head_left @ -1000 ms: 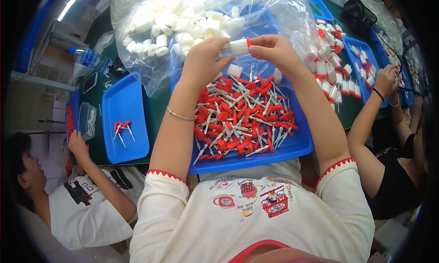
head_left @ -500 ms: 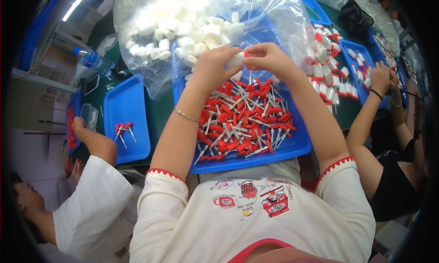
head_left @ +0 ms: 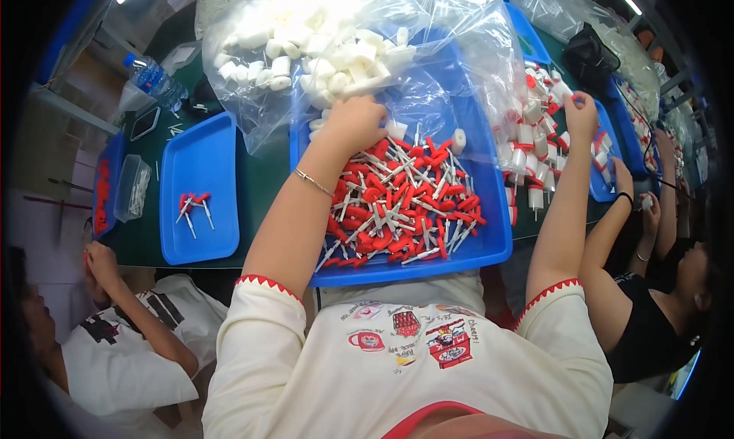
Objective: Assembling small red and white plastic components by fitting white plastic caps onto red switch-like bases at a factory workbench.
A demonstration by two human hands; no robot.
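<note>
While left hand (head_left: 356, 126) curls near red-and-white pieces (head_left: 397, 210), right hand (head_left: 581, 114) by white-and-red cylinders (head_left: 533, 145), both grips unclear, lettered shirt (head_left: 405, 359)

You are wearing the left of two head cameras; from close above, its fisheye view is facing down past your shirt (head_left: 409, 362) toward your left hand (head_left: 357, 124), right hand (head_left: 581, 116) and the tabletop (head_left: 260, 198), bending toward the rim.

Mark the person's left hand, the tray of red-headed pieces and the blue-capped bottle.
Left hand (head_left: 353, 123), head view: back of the hand.
Tray of red-headed pieces (head_left: 493, 242), head view: bare front right corner.
Blue-capped bottle (head_left: 154, 80), head view: middle of its side.
</note>
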